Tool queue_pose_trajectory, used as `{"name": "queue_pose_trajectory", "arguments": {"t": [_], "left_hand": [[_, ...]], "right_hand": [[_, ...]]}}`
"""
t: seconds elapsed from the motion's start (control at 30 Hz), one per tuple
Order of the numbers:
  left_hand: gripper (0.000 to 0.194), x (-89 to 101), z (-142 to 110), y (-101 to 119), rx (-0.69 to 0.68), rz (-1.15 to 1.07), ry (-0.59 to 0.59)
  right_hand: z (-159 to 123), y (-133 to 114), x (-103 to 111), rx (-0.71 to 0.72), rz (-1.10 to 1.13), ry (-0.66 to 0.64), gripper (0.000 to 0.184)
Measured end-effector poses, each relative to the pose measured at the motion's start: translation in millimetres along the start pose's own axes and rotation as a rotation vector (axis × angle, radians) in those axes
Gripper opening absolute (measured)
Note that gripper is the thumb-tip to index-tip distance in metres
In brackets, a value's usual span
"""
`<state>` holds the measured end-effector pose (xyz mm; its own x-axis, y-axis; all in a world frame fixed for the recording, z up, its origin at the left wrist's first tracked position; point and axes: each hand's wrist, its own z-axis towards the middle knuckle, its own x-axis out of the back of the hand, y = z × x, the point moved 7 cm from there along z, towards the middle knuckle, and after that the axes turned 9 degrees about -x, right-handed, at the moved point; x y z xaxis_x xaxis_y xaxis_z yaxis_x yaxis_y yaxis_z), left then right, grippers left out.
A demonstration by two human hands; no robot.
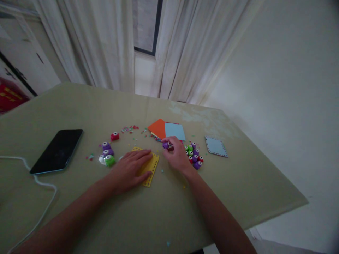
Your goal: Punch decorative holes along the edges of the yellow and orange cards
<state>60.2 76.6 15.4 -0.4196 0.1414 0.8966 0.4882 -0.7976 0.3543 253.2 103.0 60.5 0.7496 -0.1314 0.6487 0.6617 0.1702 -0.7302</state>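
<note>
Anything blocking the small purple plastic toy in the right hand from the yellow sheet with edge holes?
Nothing visible blocks the purple toy, but the left hand covers part of the yellow sheet.

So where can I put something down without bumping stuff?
The table is bare on the near side of the holey blue card, right of the right forearm, and behind the tablet toward the curtains. It's crowded around the left hand and right hand: yellow sheet, toys with eyes, coloured papers and scattered bits.

Left hand [132,168] on yellow card [152,165], purple piece [165,145] in right hand [177,154]
</note>
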Motion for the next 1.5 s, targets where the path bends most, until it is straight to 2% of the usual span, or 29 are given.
{"name": "queue_pose_trajectory", "arguments": {"t": [0.1, 0.23, 0.43, 0.6, 0.8, 0.93, 1.1, 1.33, 1.5], "left_hand": [[0.059, 0.3, -1, -9, 0.053, 0.018, 0.004], [0.060, 3.2, -1, -8, 0.066, 0.066, 0.016], [0.067, 6.8, -3, -4, 0.063, 0.086, 0.061], [0.076, 1.3, -6, 2, 0.007, 0.093, 0.028], [0.062, 5.4, -7, 1, 0.161, 0.139, 0.054], [0.056, 5.1, -5, 2, 0.166, 0.134, 0.036], [0.060, 6.0, -6, 2, 0.173, 0.130, 0.065], [0.058, 5.5, -5, 4, 0.159, 0.140, 0.056], [0.058, 6.7, -5, 5, 0.156, 0.138, 0.054]], "right_hand": [[-18, 7, -1, 0.010, 0.025, 0.006, 0.045], [-27, 5, -10, 0.071, 0.003, -0.036, 0.043], [-25, 16, -16, -0.027, 0.083, -0.096, 0.037], [-27, 23, -21, -0.085, 0.145, -0.154, 0.036], [-26, 24, -19, -0.072, 0.159, -0.149, 0.034], [-23, 28, -13, -0.102, 0.216, -0.089, 0.032], [-22, 37, -14, -0.254, 0.405, -0.134, 0.027], [-24, 30, -17, -0.215, 0.379, -0.157, 0.027], [-24, 33, -18, -0.237, 0.404, -0.195, 0.028]]}}
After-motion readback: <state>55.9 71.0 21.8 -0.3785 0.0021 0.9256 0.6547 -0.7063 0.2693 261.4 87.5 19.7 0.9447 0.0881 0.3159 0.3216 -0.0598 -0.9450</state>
